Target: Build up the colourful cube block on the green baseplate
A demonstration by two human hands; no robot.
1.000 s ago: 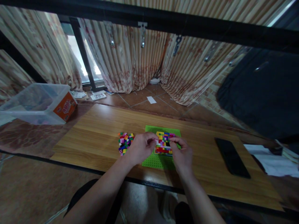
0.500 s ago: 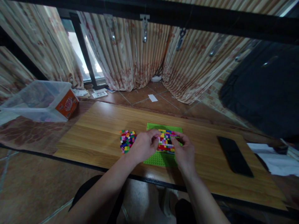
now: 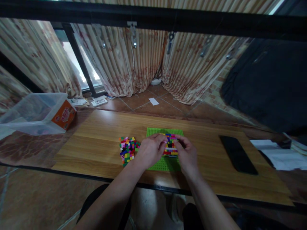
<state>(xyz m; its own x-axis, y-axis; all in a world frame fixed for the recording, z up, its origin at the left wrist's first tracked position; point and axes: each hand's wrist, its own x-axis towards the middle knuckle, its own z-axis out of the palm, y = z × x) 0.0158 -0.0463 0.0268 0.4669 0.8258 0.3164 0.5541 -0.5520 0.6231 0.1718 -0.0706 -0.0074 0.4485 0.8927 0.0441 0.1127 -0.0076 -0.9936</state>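
A green baseplate (image 3: 153,131) lies on the wooden table (image 3: 100,137). On it stands a many-coloured block of small bricks (image 3: 170,146). My left hand (image 3: 150,152) curls against the block's left side, fingers pressed on its top edge. My right hand (image 3: 186,154) curls against its right side, fingertips on the top. Both hands cover parts of the block. A pile of loose coloured bricks (image 3: 128,149) lies just left of my left hand.
A black phone (image 3: 237,154) lies flat on the table's right. White paper (image 3: 275,156) sits beyond the right end. A clear plastic bin with an orange label (image 3: 40,111) stands at the left. Curtains hang behind, and a dark bag is at the right.
Both hands have closed in tighter around the brick block, covering more of its sides. The view has shifted slightly.
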